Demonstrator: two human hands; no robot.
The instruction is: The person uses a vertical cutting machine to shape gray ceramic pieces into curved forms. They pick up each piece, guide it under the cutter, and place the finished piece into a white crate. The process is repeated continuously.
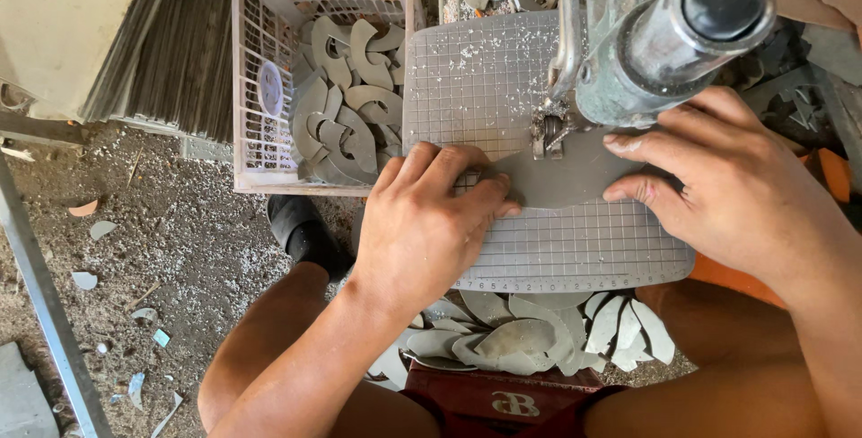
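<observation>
Pressing the grey sheet piece (575, 182) flat on the gridded bench (476, 79) with both hands' fingers spread, left hand (426, 223) at eight o'clock and right hand (718, 178) at three o'clock of the cutter head (549, 128), you risk nicked fingertips if the piece slips.

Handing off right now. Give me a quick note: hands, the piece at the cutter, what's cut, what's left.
Left hand and right hand press a flat grey sheet piece on the gridded cutting table, under the cutter head.
Done: curved grey cut pieces fill the white plastic crate; offcuts lie below the table's near edge.
Left: the piece under the cutter is not yet cut free.
</observation>
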